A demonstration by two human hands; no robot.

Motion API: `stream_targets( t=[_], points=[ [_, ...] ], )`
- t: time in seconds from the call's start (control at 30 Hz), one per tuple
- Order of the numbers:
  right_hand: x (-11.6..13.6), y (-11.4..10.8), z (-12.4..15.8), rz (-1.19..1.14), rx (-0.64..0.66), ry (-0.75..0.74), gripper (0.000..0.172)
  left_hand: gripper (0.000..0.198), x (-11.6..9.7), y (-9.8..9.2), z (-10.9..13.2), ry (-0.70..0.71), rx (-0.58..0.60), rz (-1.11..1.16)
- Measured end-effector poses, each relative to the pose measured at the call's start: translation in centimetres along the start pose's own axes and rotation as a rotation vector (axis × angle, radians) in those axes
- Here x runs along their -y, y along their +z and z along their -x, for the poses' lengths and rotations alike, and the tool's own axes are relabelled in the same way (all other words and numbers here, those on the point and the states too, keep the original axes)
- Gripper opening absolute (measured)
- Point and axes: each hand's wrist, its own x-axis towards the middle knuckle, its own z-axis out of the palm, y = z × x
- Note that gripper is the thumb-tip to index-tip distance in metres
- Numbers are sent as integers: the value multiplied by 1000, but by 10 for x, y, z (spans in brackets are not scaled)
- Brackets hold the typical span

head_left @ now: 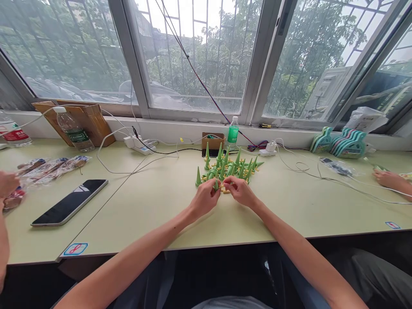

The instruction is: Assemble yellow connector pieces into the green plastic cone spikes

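Observation:
In the head view my left hand (205,198) is closed round a small green cone-shaped piece (216,185), whose tip shows above the fingers. My right hand (240,191) faces it with thumb and fingertips pinched at a small yellow piece (222,186), which nearly meets the green one. Whether the two pieces are joined cannot be made out. Just beyond both hands lies a cluster of green cone-shaped pieces (237,161) with yellow parts, some upright and others lying over. A few yellow bits (226,192) rest on the table between my wrists.
Behind the cluster stand a small cardboard box (213,141) and a green-labelled bottle (233,132). White cables (112,172) cross the table on both sides. To the left lies a phone (71,204). Other people's hands (391,178) work at either side; teal hangers (349,143) stand back right.

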Motion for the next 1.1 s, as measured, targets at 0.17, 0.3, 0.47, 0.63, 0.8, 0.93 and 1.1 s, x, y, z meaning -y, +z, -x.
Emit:
stream_targets(
  t=[0.17,0.3,0.47,0.63,0.8,0.93,1.1],
  points=[
    [-1,1,0,-25,-3,12,20,3,0,0,0,23,-7,-6],
    [-2,1,0,-17,-2,23,22,3,-2,-1,1,38,-5,-15],
    [0,1,0,45,3,17,29,5,-2,-1,1,55,5,-23],
    [-1,1,-1,101,-11,0,36,6,-1,0,1,69,15,-21],
    [-4,2,-1,128,-17,-6,43,6,0,0,2,79,35,-28],
    [-4,3,0,103,2,-2,47,6,-1,-1,2,84,59,-37],
    [-1,1,-1,114,-21,7,51,6,-3,0,2,91,38,-21]
  ],
)
